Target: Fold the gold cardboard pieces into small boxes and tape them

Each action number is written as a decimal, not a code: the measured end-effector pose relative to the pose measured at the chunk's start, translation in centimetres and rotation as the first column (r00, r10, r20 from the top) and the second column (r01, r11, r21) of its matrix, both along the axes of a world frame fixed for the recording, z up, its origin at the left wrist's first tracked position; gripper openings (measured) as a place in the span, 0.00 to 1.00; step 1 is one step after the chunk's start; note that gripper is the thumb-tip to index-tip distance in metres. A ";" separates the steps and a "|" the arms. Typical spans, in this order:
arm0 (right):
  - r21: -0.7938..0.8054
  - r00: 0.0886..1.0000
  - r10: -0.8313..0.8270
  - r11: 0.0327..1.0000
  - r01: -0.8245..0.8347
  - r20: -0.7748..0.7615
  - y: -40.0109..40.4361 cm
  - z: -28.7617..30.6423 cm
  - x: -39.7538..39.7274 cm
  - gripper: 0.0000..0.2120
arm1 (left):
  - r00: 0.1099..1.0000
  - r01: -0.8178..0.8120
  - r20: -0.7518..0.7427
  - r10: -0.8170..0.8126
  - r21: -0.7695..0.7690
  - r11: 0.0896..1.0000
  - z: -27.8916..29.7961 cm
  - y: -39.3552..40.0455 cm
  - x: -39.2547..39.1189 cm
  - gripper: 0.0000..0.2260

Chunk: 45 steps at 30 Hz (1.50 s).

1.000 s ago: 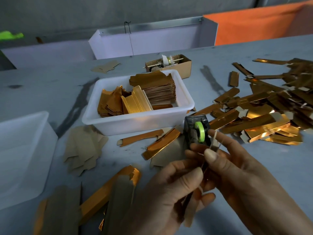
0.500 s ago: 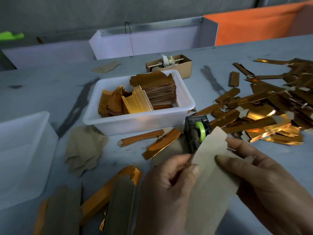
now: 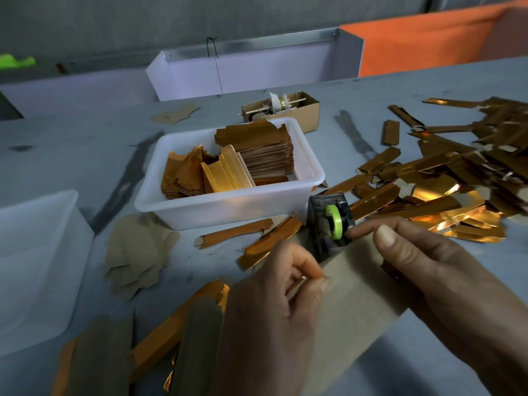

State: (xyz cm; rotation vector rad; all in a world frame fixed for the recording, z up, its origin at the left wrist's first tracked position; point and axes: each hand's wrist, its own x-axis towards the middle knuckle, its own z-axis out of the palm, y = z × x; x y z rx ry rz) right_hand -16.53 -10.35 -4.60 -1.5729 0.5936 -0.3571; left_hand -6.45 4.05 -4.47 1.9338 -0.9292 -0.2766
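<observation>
While both hands grasp one flat card [image 3: 354,295] at lower centre, grey side up, left hand [image 3: 274,304] pinching its edge and right hand [image 3: 434,270] holding the far side, folding looks barely begun; next, probably creasing, then tape from the dispenser [image 3: 328,221].

The left hand [image 3: 274,304] is low in the middle, fingers curled, thumb and forefinger pinched together. The right hand [image 3: 434,270] reaches in from the lower right, thumb on top, forefinger stretched forward, remaining fingers tucked beneath.
</observation>
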 end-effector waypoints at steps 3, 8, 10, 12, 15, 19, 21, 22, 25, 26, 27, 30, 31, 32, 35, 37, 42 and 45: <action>0.077 1.000 -0.023 0.997 0.022 0.012 0.0 0.0 0.2 0.17 | 0.994 0.048 0.091 -0.053 0.058 0.997 0.1 0.0 -0.1 0.09; 0.190 0.997 -0.035 0.982 0.023 0.064 -0.5 -0.3 0.0 0.06 | 0.928 -0.037 -0.371 0.014 -0.055 0.998 -0.2 0.2 0.9 0.10; 0.205 0.996 -0.017 0.979 -0.001 0.087 -0.8 -0.3 -0.3 0.06 | 0.886 -0.016 -0.463 0.002 -0.026 1.000 -0.6 0.5 1.7 0.11; 0.152 0.991 0.062 0.985 -0.080 0.117 -1.2 -0.2 -0.6 0.18 | 0.901 0.038 -0.432 -0.034 -0.001 0.999 -0.8 0.9 2.4 0.15; 0.025 0.975 0.157 0.986 -0.163 0.154 -1.9 0.0 -0.9 0.26 | 0.894 0.108 -0.432 -0.115 -0.041 0.993 -0.7 0.9 2.7 0.14; -0.107 0.960 0.215 0.974 -0.198 0.181 -2.2 0.6 -1.1 0.23 | 0.853 0.157 -0.476 -0.213 -0.155 0.975 -0.5 0.4 3.3 0.11; -0.142 0.950 0.249 0.964 -0.224 0.191 -1.8 0.9 -1.1 0.20 | 0.851 0.163 -0.465 -0.243 -0.206 0.965 -0.2 0.2 3.5 0.12; -0.166 0.948 0.263 0.958 -0.235 0.178 -1.6 1.0 -1.0 0.20 | 0.847 0.173 -0.466 -0.255 -0.212 0.962 0.0 0.2 3.6 0.13; -0.216 0.965 0.248 0.950 -0.224 0.090 -1.4 0.7 -0.9 0.22 | 0.809 0.232 -0.496 -0.314 -0.221 0.947 0.0 0.0 3.9 0.15; -0.229 0.972 0.232 0.949 -0.216 0.045 -1.5 0.5 -0.9 0.25 | 0.792 0.241 -0.514 -0.330 -0.235 0.942 0.0 0.0 4.0 0.16; -0.243 0.978 0.210 0.948 -0.204 0.000 -1.5 0.3 -0.9 0.27 | 0.762 0.244 -0.544 -0.351 -0.261 0.934 0.0 -0.1 4.1 0.17; -0.278 0.988 0.153 0.948 -0.154 -0.026 -1.3 0.1 -0.7 0.31 | 0.554 0.198 -0.697 -0.456 -0.422 0.885 0.4 -0.3 4.1 0.16; -0.270 0.991 0.133 0.954 -0.130 -0.007 -1.1 0.1 -0.6 0.30 | 0.480 0.143 -0.736 -0.478 -0.472 0.870 0.5 -0.4 4.0 0.15; -0.248 0.994 0.108 0.963 -0.102 0.012 -0.9 0.0 -0.5 0.28 | 0.420 0.082 -0.762 -0.493 -0.509 0.857 0.4 -0.4 3.8 0.16; -0.148 0.999 0.037 0.988 -0.032 0.033 0.0 0.2 -0.1 0.12 | 0.349 -0.048 -0.792 -0.501 -0.549 0.834 -0.1 -0.4 3.1 0.17; -0.067 0.999 -0.001 0.998 0.004 0.038 0.6 0.2 0.1 0.08 | 0.294 -0.088 -0.792 -0.535 -0.579 0.810 -0.4 -0.5 2.5 0.20; -0.048 0.998 -0.050 0.998 0.049 -0.025 1.6 0.1 0.4 0.08 | 0.472 -0.039 -0.754 -0.457 -0.535 0.844 -1.7 -1.1 1.0 0.14; -0.086 0.997 -0.047 0.995 0.042 -0.062 2.0 0.3 0.4 0.10 | 0.575 0.025 -0.732 -0.367 -0.432 0.902 -2.4 -0.9 1.4 0.13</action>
